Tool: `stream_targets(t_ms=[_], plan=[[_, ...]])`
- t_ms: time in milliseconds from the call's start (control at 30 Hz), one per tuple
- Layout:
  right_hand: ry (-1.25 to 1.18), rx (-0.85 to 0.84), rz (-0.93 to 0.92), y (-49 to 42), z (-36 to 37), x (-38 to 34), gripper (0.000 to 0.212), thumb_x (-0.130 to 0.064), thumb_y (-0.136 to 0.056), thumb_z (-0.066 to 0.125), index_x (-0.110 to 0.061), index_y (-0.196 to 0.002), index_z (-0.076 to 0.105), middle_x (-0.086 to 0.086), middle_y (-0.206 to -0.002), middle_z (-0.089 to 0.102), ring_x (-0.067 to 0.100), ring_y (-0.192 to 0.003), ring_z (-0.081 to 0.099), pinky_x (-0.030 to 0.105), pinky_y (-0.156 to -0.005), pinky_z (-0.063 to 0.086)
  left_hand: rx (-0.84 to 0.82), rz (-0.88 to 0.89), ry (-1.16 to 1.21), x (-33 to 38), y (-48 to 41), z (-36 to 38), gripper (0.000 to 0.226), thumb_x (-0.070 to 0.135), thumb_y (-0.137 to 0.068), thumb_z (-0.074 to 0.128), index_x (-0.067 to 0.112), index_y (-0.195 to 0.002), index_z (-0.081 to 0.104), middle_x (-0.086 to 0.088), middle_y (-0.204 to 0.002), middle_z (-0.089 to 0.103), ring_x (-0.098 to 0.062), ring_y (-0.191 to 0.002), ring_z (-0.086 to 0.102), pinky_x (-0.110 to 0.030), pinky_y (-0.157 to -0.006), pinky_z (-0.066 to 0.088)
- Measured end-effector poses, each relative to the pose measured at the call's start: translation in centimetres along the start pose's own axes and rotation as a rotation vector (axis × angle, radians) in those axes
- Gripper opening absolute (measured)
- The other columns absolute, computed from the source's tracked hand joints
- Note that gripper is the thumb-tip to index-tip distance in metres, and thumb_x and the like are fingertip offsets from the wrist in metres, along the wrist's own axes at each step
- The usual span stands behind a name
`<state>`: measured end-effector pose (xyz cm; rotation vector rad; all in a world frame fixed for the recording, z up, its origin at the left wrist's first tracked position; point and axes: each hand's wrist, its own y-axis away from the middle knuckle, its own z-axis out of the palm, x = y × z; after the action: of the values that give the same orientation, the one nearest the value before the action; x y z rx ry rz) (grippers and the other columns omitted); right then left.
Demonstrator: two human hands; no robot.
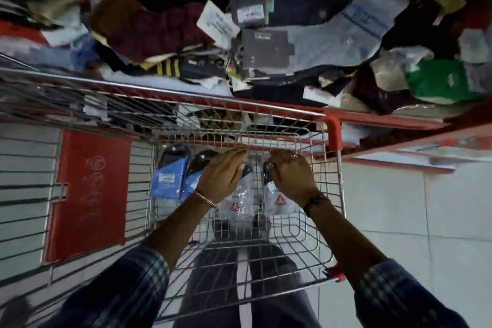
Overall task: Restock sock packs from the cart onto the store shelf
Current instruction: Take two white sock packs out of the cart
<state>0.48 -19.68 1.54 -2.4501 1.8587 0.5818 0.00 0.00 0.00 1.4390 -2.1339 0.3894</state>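
Note:
I look down into a wire shopping cart [306, 245] pushed against a red-edged store shelf [394, 120]. Both my hands are inside the basket. My left hand [222, 177] closes on the top of a clear sock pack [235, 204] with a red triangle label. My right hand [290, 177] is curled around the dark top of a second clear sock pack [279, 201]. Two blue sock packs [170, 180] lie to the left of my left hand, at the cart's far end. A jumbled heap of socks [266, 42] covers the shelf beyond the cart.
A red plastic flap [87, 194] hangs on the cart's left side. A green pack [436, 80] lies on the shelf at right. White floor tiles [426, 221] lie to the right of the cart. My legs stand under the basket's near end.

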Motion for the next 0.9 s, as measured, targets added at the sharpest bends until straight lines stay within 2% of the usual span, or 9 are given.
stream_targets(t_ms=[100, 233, 300, 400, 500, 600, 667, 767, 900], plan=[[-0.019, -0.195, 0.048, -0.8, 2.7, 1.0, 0.045, -0.025, -0.093, 0.048, -0.008, -0.134, 0.046, 0.011, -0.14, 0.049, 0.027, -0.13, 0.045, 0.039, -0.103, 0.038, -0.151, -0.105, 0.0, -2.1, 0.3, 2.9, 0.052, 0.028, -0.09, 0.042, 0.002, -0.135, 0.041, -0.02, -0.137, 0.048, -0.033, -0.122, 0.049, -0.045, -0.099, 0.045], [0.002, -0.51, 0.16, -2.7, 4.8, 3.0, 0.087, -0.032, -0.084, 0.066, -0.009, -0.149, 0.012, 0.01, -0.158, 0.016, 0.025, -0.146, 0.013, 0.04, -0.119, 0.018, -0.501, -0.215, -0.064, -4.9, -0.3, 6.0, 0.092, 0.031, -0.081, 0.066, 0.004, -0.146, 0.007, -0.016, -0.154, 0.014, -0.029, -0.14, 0.02, -0.039, -0.114, 0.022], [-0.012, -0.576, 0.162, -4.0, 5.2, 3.6, 0.098, -0.034, -0.081, 0.071, -0.008, -0.15, 0.007, 0.011, -0.158, 0.014, 0.027, -0.146, 0.011, 0.038, -0.119, 0.013, -0.588, -0.244, -0.06, -5.6, -1.7, 6.6, 0.102, 0.037, -0.076, 0.072, 0.006, -0.146, 0.005, -0.017, -0.153, 0.018, -0.029, -0.139, 0.021, -0.038, -0.115, 0.019], [-0.032, -0.637, 0.16, -5.6, 5.7, 4.1, 0.104, -0.036, -0.075, 0.077, -0.009, -0.15, 0.01, 0.013, -0.155, 0.024, 0.03, -0.142, 0.021, 0.037, -0.117, 0.02, -0.688, -0.297, -0.03, -6.3, -3.9, 7.5, 0.105, 0.038, -0.07, 0.078, 0.007, -0.146, 0.013, -0.017, -0.149, 0.029, -0.031, -0.135, 0.03, -0.038, -0.113, 0.025], [-0.042, -0.636, 0.16, -6.8, 6.0, 4.3, 0.083, -0.032, -0.08, 0.073, -0.014, -0.146, 0.027, 0.013, -0.145, 0.043, 0.032, -0.133, 0.039, 0.038, -0.11, 0.033, -0.76, -0.358, 0.033, -6.8, -5.4, 7.8, 0.093, 0.034, -0.069, 0.08, 0.008, -0.142, 0.029, -0.017, -0.144, 0.04, -0.031, -0.13, 0.039, -0.038, -0.108, 0.034], [-0.059, -0.599, 0.173, -7.3, 5.8, 4.2, 0.056, -0.026, -0.083, 0.07, -0.015, -0.135, 0.049, 0.014, -0.133, 0.057, 0.033, -0.125, 0.049, 0.04, -0.103, 0.042, -0.719, -0.344, 0.075, -7.3, -6.1, 7.9, 0.05, 0.026, -0.069, 0.08, 0.008, -0.112, 0.063, -0.017, -0.114, 0.065, -0.032, -0.108, 0.058, -0.035, -0.09, 0.046], [-0.069, -0.553, 0.183, -7.2, 5.7, 3.9, 0.046, -0.025, -0.086, 0.066, -0.015, -0.129, 0.056, 0.012, -0.129, 0.06, 0.032, -0.123, 0.051, 0.039, -0.1, 0.042, -0.676, -0.323, 0.067, -7.4, -6.3, 7.6, 0.029, 0.021, -0.071, 0.076, 0.01, -0.096, 0.07, -0.015, -0.099, 0.07, -0.032, -0.097, 0.062, -0.034, -0.081, 0.047], [-0.059, -0.469, 0.201, -6.6, 5.5, 3.3, 0.031, -0.023, -0.092, 0.058, -0.016, -0.122, 0.063, 0.012, -0.125, 0.063, 0.031, -0.117, 0.055, 0.038, -0.094, 0.046, -0.656, -0.319, 0.038, -7.0, -6.3, 6.9, 0.027, 0.026, -0.074, 0.074, 0.013, -0.097, 0.071, -0.015, -0.096, 0.071, -0.032, -0.092, 0.064, -0.032, -0.077, 0.048], [0.089, -0.417, 0.142, -5.3, 4.8, 2.1, 0.027, -0.021, -0.095, 0.051, -0.015, -0.119, 0.062, 0.015, -0.116, 0.065, 0.033, -0.108, 0.061, 0.039, -0.088, 0.05, -0.637, -0.289, -0.047, -5.8, -5.6, 5.5, 0.034, 0.035, -0.077, 0.07, 0.017, -0.106, 0.069, -0.016, -0.102, 0.069, -0.031, -0.095, 0.063, -0.038, -0.083, 0.052]])
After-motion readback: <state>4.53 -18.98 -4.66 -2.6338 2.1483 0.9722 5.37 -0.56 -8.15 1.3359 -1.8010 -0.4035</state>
